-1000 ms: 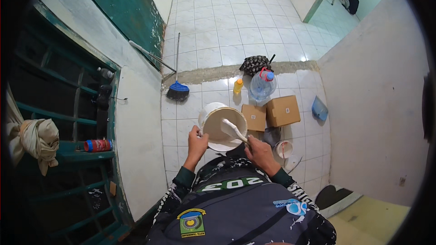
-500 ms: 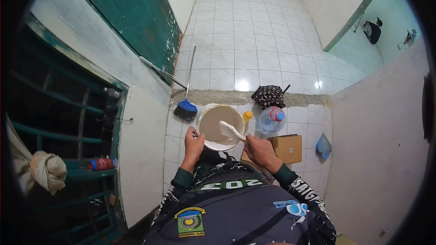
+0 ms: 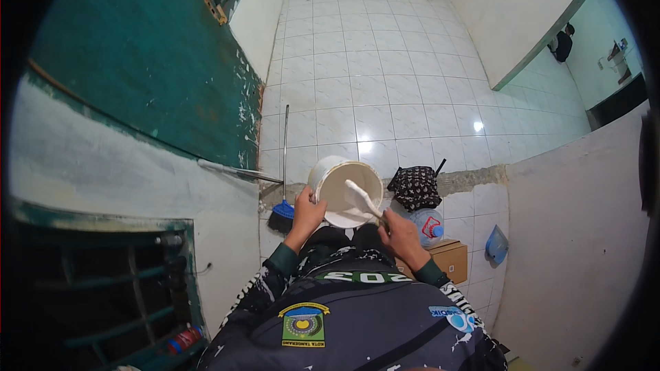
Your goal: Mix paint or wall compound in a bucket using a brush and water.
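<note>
My left hand [image 3: 309, 211] is closed on the left rim of a pale paint bucket [image 3: 320, 170]. The bucket leans toward me, its mouth facing me and part of its outer wall showing on the far left side. Inside is an off-white coating; how much is hard to tell. In my right hand [image 3: 401, 232], at the bucket's near right side, is the handle of a paintbrush [image 3: 360, 198]. Its broad white-coated head sits over the bucket's mouth; whether it touches the inside I cannot tell.
A blue broom [image 3: 282, 216] leans left of the bucket. At right are a black patterned bag [image 3: 416, 187], a clear water jug [image 3: 430, 225], a cardboard box [image 3: 450, 261] and a blue dustpan [image 3: 496, 244]. A person [image 3: 562, 45] is in the far room.
The bucket has come up and tipped toward me, with my left hand still on its rim. The brush has moved along with it. My view has shifted, and the yellow-capped bottle is now hidden.
</note>
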`<state>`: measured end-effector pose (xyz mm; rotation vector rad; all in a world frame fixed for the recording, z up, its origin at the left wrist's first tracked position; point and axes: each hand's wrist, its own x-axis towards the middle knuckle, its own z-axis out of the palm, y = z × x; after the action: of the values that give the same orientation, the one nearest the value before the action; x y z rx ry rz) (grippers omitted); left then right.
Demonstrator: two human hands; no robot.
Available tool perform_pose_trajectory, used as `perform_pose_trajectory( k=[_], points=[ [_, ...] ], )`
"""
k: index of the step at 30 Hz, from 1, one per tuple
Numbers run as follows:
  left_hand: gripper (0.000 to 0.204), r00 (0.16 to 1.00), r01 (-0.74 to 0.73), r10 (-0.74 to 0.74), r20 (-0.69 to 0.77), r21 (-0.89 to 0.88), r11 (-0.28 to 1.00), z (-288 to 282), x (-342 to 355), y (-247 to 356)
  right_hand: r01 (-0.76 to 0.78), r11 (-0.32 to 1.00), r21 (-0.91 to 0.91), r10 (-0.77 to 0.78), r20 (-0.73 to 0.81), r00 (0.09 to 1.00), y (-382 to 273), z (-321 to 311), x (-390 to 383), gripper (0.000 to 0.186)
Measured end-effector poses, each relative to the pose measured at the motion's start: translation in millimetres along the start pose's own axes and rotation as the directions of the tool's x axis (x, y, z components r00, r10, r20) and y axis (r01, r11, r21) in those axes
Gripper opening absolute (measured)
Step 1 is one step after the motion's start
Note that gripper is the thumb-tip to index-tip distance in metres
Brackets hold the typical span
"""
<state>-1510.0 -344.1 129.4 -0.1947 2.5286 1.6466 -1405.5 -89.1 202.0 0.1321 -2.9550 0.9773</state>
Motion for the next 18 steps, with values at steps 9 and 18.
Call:
perform_pose_trajectory(
  k=[9,18],
  points=[
    [0.028,0.997,-0.071,0.071,-0.006,0.039,0.997,26.9,189.2,56.1,-0.082,0.997,0.014,0.083,-0.022,0.996,44.0,-26.4,178.4,0.026],
    [0.024,0.984,0.159,-0.172,-0.043,-0.224,0.962,114.9,345.8,115.9,0.012,1.0,0.0,-0.012,0.064,0.998,138.7,-80.1,358.8,0.034]
  ],
)
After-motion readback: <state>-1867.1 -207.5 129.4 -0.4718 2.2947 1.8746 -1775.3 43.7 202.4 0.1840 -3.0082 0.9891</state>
